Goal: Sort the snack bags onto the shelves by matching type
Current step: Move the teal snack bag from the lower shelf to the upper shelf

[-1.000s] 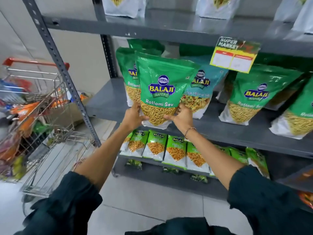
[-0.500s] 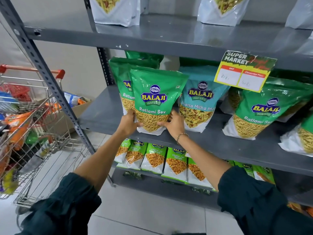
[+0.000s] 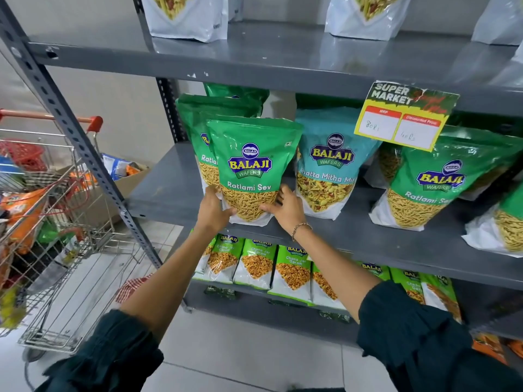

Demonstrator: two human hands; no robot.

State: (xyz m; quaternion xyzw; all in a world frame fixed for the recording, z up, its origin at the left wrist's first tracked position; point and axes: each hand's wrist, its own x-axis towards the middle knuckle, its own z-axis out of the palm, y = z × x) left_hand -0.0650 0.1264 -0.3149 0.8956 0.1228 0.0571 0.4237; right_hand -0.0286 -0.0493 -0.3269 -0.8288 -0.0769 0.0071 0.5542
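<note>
A green Ratlami Sev bag [image 3: 252, 165] stands upright at the front of the grey middle shelf [image 3: 158, 193]. My left hand [image 3: 212, 211] grips its lower left corner and my right hand [image 3: 285, 208] its lower right corner. Directly behind it stand more green Ratlami Sev bags [image 3: 198, 120]. To its right is a teal Khatta Mitha Mix bag [image 3: 328, 171], then another green Ratlami Sev bag [image 3: 433, 182].
A yellow price tag [image 3: 404, 116] hangs from the top shelf, which holds white bags [image 3: 192, 21]. Small green Chana Jor Garam packets [image 3: 260, 267] line the lower shelf. A metal shopping cart [image 3: 56, 216] with mixed snack bags stands at the left beside the shelf's upright post [image 3: 79, 142].
Both hands have pushed the green Ratlami Sev bag further onto the middle shelf, up against the matching bags behind. The view has moved closer to the shelf.
</note>
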